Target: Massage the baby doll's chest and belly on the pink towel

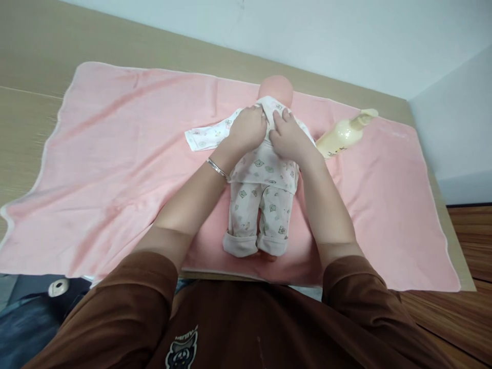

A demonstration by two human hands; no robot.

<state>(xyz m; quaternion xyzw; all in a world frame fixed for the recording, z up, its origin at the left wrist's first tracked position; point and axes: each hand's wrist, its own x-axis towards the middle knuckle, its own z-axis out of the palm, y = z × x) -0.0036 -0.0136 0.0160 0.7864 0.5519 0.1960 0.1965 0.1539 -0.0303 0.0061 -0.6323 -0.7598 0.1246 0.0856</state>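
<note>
A baby doll [274, 88] lies on its back on a pink towel [126, 154], head toward the wall, dressed in a white patterned top and trousers [265, 202]. My left hand [248, 128] is closed on the top's fabric at the doll's chest, near the collar. My right hand [286, 136] grips the same garment right beside it. One empty sleeve [205, 136] of the top lies spread to the left. A silver bangle [217, 168] sits on my left wrist.
A cream pump bottle [344, 134] lies on its side on the towel, right of the doll. The towel covers a light wooden table [31, 72] against a white wall. Wooden floor shows at the right; a dark object sits at lower left.
</note>
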